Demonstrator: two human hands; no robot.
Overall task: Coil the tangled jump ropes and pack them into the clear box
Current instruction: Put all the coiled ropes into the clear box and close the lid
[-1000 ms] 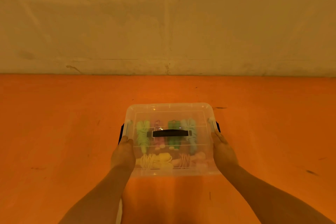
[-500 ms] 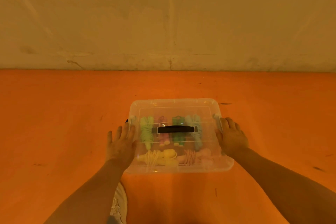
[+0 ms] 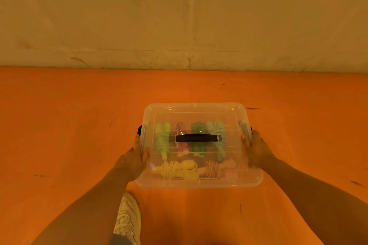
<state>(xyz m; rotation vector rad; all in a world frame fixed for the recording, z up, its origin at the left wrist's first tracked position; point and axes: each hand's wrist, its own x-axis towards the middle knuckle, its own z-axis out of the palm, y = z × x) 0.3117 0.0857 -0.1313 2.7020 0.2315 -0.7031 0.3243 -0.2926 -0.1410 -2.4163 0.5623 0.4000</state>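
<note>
The clear box sits on the orange floor, lid on, with the coiled jump ropes packed inside: green, pink and pale blue bundles across the middle, a yellow and a pinkish one along the near side. The left hand is pressed against the left wall just near the dark latch, its fingers wrapped onto the box edge; the right hand clasps the right wall in the same way, near the latch on that side. Whether the latches are fully snapped down cannot be told.

The packing looks finished, so the risk now lies in handling the closed box. If a latch is only half seated, lifting by the sides or by the black handle could pop the lid and spill the coils, which would loosen and tangle again. Smooth plastic walls held by side pressure alone may slip. A white shoe stands near the left arm, just beside the box's near left corner, where a dropped or dragged box could catch.
</note>
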